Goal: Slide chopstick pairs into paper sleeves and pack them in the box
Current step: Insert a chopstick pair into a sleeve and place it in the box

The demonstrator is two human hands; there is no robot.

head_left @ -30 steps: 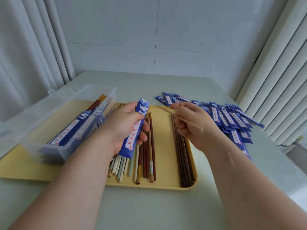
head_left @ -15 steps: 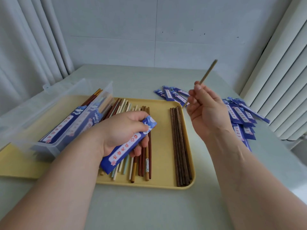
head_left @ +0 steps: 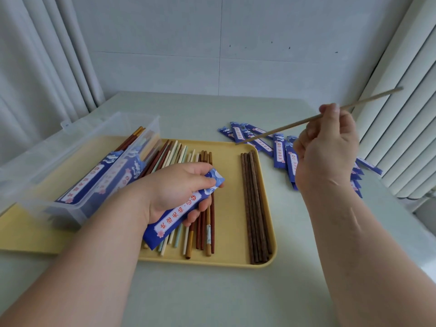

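Chopsticks point(head_left: 200, 234) of mixed colours, pale, green, red-brown and tan, lie side by side on the left half of a yellow tray point(head_left: 232, 208), and a tidy bundle of dark brown chopsticks point(head_left: 254, 208) lies along its right side. The tray sits on a pale table point(head_left: 212, 291).

The left hand point(head_left: 179, 190) hovers low over the mixed sticks with its fingers and thumb curled round a blue paper sleeve point(head_left: 175, 217), which runs slantwise from the knuckles down toward the wrist, its printed side up.

The right hand point(head_left: 328, 147) is raised above the table to the right of the tray. It pinches a light brown chopstick point(head_left: 283, 128) near the fingertips. The stick slants, one end pointing down toward the far right corner of the tray, the other up and to the right. It looks like a single stick, though a second could be hidden behind it.

To the left stands a clear plastic box point(head_left: 70, 161), open at the top, with sleeved pairs point(head_left: 82, 185) lying inside, stick ends poking out of the blue paper toward the far end. Loose blue sleeves point(head_left: 278, 152) lie scattered on the table beyond the right edge of the tray, partly behind the raised hand.
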